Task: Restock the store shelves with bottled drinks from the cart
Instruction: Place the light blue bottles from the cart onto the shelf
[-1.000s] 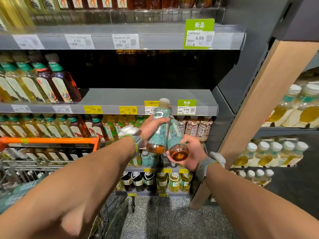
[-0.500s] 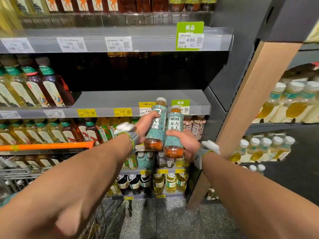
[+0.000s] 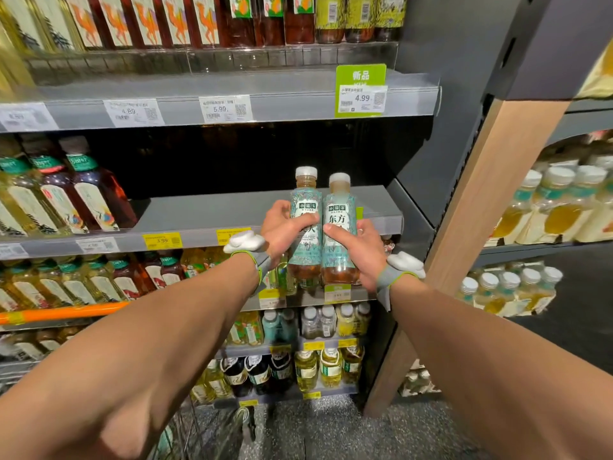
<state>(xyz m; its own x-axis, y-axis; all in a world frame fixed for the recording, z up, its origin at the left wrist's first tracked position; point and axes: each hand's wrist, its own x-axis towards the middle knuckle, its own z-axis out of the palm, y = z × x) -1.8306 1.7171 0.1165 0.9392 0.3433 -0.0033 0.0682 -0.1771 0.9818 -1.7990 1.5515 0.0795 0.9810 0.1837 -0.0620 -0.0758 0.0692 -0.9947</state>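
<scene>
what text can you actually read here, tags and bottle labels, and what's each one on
"新品", "4.99": green tag, upper shelf
"5.99": white tag, same shelf
"4.89": left white tag, same shelf
"3.99": yellow tag, middle shelf
"东方": right bottle, held by the right hand
left bottle: big characters partly covered by the left hand
Other tags and small print: too blurred
</scene>
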